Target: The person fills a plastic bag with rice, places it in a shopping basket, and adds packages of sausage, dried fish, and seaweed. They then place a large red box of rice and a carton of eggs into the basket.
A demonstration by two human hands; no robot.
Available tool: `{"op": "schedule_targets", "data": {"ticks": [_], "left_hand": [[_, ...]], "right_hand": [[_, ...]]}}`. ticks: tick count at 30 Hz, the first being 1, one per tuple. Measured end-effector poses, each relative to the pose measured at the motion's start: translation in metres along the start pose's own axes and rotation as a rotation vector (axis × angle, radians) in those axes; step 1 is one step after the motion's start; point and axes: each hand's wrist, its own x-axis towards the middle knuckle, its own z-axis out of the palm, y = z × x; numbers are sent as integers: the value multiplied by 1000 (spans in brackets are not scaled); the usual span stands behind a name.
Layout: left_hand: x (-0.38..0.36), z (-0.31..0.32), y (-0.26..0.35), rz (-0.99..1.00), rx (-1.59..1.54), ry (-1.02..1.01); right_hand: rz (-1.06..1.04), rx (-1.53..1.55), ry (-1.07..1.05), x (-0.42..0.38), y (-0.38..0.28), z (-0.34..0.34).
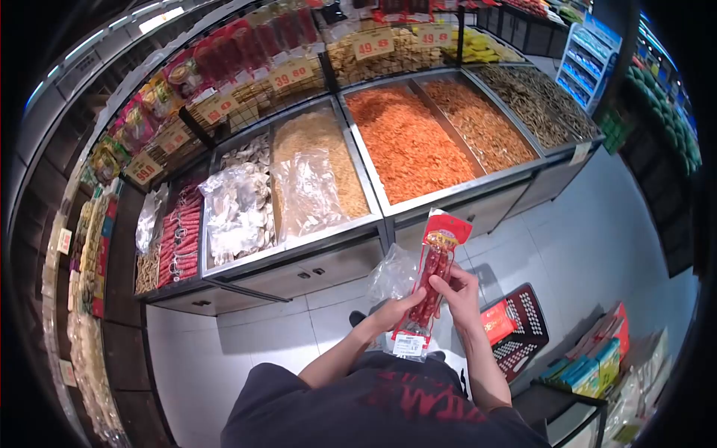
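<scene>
A red-topped clear pack of sausages (431, 287) is held upright before my body, its white label (408, 345) at the lower end. My left hand (388, 313) grips its left edge low down, thumb lying over the front. Higher on the right edge, my right hand (457, 293) pinches the pack, thumb pressed on the front and fingers behind it. A crumpled clear plastic bag (393, 275) shows just left of the pack, above my left hand.
Metal-framed bins hold orange dried shrimp (407, 142), pale dried goods (317, 134) under plastic, and red sausages (181, 239). A dark perforated crate (529, 325) with a red packet (498, 322) stands on the floor at right. Colourful bags (590, 366) lie near a black-framed stand (597, 407).
</scene>
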Motion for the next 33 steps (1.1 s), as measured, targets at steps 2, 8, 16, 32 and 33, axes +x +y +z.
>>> {"op": "schedule_targets", "data": {"ticks": [2,8,16,32,33], "left_hand": [[-27,-44,8,31,-94,69],[-92,-165,22,-23,-317,539],[-160,-252,49,131,-72,715],[-158,-259,66,388,-256,1444],[-156,-260,63,416,-296,1507]], "right_hand": [[-2,4,-39,30,7,48],[7,119,95,141,43,150],[-110,20,-50,253,26,245],[-264,104,-474,564,-30,464],[-337,37,-472,590,-28,485]]}}
